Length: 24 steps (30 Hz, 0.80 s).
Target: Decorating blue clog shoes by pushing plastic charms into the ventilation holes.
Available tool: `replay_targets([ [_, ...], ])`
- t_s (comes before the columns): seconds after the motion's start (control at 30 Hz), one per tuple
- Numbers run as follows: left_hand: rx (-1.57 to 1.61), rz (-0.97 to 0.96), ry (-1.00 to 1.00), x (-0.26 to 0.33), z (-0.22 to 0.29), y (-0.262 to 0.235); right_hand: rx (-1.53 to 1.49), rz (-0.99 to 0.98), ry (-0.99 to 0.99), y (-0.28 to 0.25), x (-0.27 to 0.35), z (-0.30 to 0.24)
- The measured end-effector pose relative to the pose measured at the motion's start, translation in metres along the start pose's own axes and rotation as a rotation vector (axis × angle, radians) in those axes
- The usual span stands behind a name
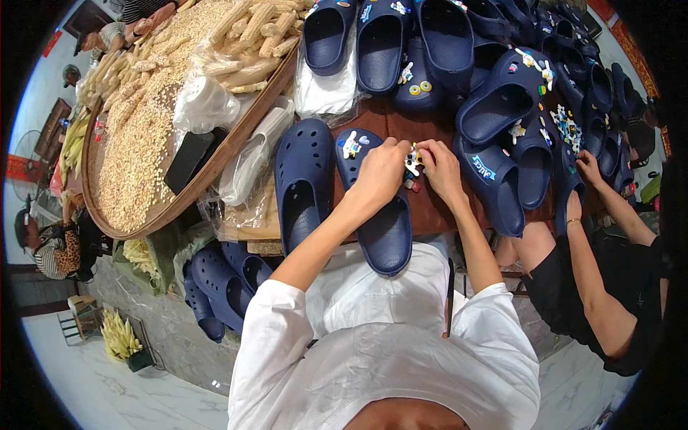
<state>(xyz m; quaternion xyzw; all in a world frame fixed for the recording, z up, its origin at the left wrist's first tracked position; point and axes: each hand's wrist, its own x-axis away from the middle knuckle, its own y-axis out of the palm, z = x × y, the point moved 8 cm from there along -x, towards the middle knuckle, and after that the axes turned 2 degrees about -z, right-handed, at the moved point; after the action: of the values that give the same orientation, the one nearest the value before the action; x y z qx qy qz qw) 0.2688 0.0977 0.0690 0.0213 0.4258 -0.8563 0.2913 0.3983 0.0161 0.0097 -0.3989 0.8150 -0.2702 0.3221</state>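
Observation:
My left hand (382,174) is closed over the toe of a navy clog (387,240); its fingertips hide what they grip. That clog lies tilted on the table's near edge, with a white and a pale blue charm (350,145) on its toe. Just to the right, my right hand (443,169) pinches at a small white, black and yellow shoe charm (413,162). A few more tiny charms (411,185) lie below it on the brown cloth. Left of the decorated clog rests a plain navy clog (304,161) with bare holes.
Charm-covered navy clogs (493,115) crowd the back and right. A large round tray (247,118) of corn kernels and cobs stands at left, beside plastic-wrapped items (258,158). More clogs (218,276) hang low at left. A co-worker's arm (595,279) reaches in from the right.

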Motion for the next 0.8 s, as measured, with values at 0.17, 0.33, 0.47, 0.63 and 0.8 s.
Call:
replay_targets([
  [0.17, -0.026, -0.115, 0.065, -0.013, 0.004, 0.030, 0.044, 0.032, -0.022, -0.007, 0.002, 0.000],
  [0.33, -0.079, 0.020, 0.029, -0.008, -0.008, 0.006, -0.018, 0.041, -0.017, -0.015, -0.007, -0.019],
  [0.47, -0.162, 0.195, -0.102, 0.014, -0.034, -0.040, -0.165, -0.093, 0.067, 0.000, -0.018, -0.037],
  [0.63, -0.230, 0.172, -0.212, 0.030, -0.061, -0.051, -0.200, -0.141, -0.081, 0.038, -0.040, -0.064],
  [0.8, -0.263, 0.158, -0.213, 0.032, -0.064, -0.034, 0.005, -0.127, -0.389, 0.056, -0.041, -0.096],
])
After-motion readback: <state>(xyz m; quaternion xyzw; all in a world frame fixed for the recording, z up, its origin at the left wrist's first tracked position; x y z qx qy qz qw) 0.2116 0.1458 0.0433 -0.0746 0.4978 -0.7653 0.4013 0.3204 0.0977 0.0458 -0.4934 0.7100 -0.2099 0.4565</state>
